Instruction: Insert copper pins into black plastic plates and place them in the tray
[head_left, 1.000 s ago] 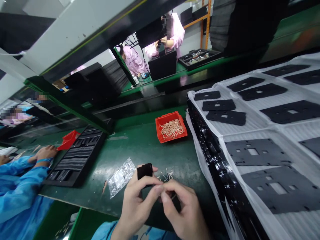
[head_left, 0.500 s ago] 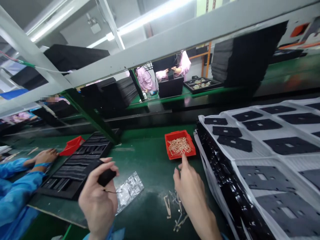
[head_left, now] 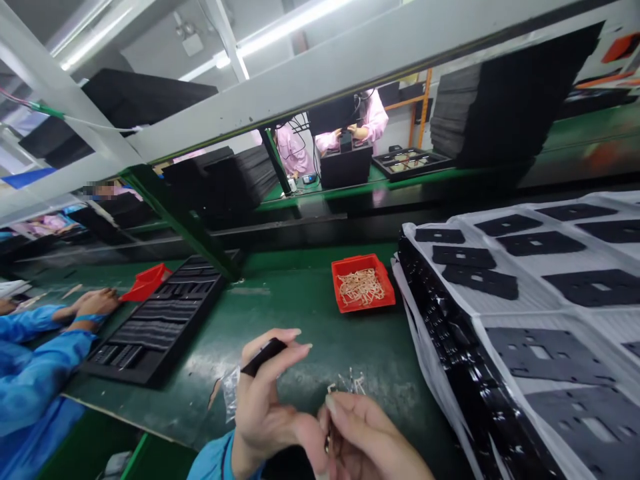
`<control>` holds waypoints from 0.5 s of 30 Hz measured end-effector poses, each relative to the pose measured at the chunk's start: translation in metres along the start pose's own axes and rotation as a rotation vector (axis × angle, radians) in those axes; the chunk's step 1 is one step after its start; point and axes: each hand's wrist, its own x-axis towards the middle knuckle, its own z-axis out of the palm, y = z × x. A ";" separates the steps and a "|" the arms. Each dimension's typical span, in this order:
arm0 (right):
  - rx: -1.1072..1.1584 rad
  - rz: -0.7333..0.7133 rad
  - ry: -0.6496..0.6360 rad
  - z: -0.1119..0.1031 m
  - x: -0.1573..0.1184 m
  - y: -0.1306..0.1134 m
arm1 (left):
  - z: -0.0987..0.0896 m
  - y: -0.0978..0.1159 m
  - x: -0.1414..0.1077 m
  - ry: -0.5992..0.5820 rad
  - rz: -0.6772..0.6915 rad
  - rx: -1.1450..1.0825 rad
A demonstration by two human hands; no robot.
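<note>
While the left hand [head_left: 280, 407] is gripping a black piece [head_left: 263, 357] between its bent fingers, its thumb is stretching down and toward the right hand [head_left: 373, 440]. The black piece is sitting above the left palm, near the front edge of the green table [head_left: 295, 273]. The right hand is pinching thumb against fingers, and a thin pale strip [head_left: 331, 389] is poking out just past its thumb tip. Both hands are meeting low in front of the person; what else the right fingers are hiding, I cannot tell.

Just beyond the right hand, a few loose strips [head_left: 357, 383] are lying on the table. Farther back, a red bin [head_left: 350, 307] is holding a tangled heap of pale strips [head_left: 363, 287]. Left of the left hand, a clear plastic bag [head_left: 231, 395] is showing partly from behind the wrist.

To the left, a black tray [head_left: 150, 375] with slots is resting on the table, and a second red bin [head_left: 147, 281] is standing just beside its far end. A co-worker in blue sleeves [head_left: 43, 360] is keeping both hands near that bin. To the right, flat black plates [head_left: 547, 357] with cutouts are lying on a white sheet [head_left: 505, 303]. Across the table, people in pink [head_left: 376, 115] are working behind a black box [head_left: 345, 168].
</note>
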 end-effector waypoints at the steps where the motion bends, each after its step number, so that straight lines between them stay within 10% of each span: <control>1: -0.010 -0.041 -0.010 -0.002 0.001 0.002 | -0.001 0.001 0.001 -0.014 0.005 -0.030; 5: -0.120 -0.294 0.175 0.001 -0.004 -0.001 | -0.001 0.012 0.005 -0.177 -0.174 -0.222; 10: -0.266 -0.595 0.575 0.012 -0.021 -0.016 | 0.001 0.035 0.007 -0.483 -0.860 -0.559; 15: -0.581 -0.776 0.586 -0.009 -0.022 -0.011 | 0.000 0.051 0.005 -0.558 -1.079 -0.689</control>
